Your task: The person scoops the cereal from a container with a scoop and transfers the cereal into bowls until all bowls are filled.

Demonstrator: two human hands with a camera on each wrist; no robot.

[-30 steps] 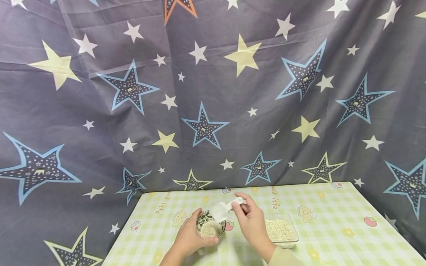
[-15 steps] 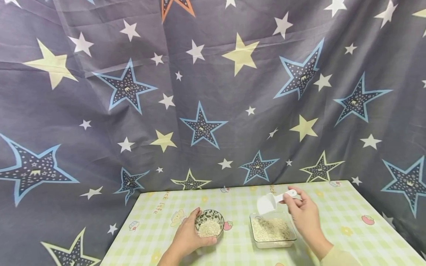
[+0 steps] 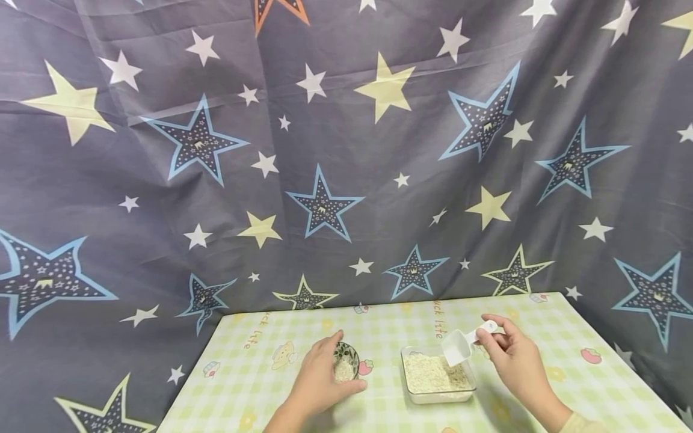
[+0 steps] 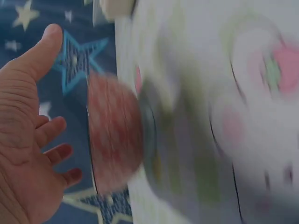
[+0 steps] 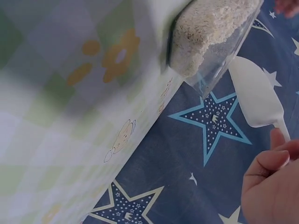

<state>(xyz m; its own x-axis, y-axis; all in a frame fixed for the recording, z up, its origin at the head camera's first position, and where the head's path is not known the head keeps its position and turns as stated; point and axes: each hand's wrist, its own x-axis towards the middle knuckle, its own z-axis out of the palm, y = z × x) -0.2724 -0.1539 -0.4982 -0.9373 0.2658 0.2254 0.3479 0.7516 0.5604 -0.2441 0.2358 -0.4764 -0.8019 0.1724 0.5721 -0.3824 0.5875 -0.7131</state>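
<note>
My left hand (image 3: 319, 376) is beside a small bowl (image 3: 353, 356) with a dark leaf pattern inside and pale flakes at its bottom. In the left wrist view, the fingers are spread, with a gap between them and the bowl's reddish outer wall (image 4: 117, 135). My right hand (image 3: 514, 361) pinches the handle of a white scoop (image 3: 457, 347). The scoop is tilted over the right part of a rectangular glass container (image 3: 440, 396), which holds pale flakes like oats. In the right wrist view, the scoop (image 5: 257, 95) hangs just past the container's edge; its inside is not visible there.
A green-and-white checked cloth (image 3: 260, 373) with printed cartoons covers the table. Behind the table's far edge hangs a dark curtain (image 3: 346, 150) with stars. Bare cloth separates bowl and container.
The scoop has moved right, from above the bowl to above the container, then dipped lower. The left hand has loosened from the bowl. The head view has shifted slightly.
</note>
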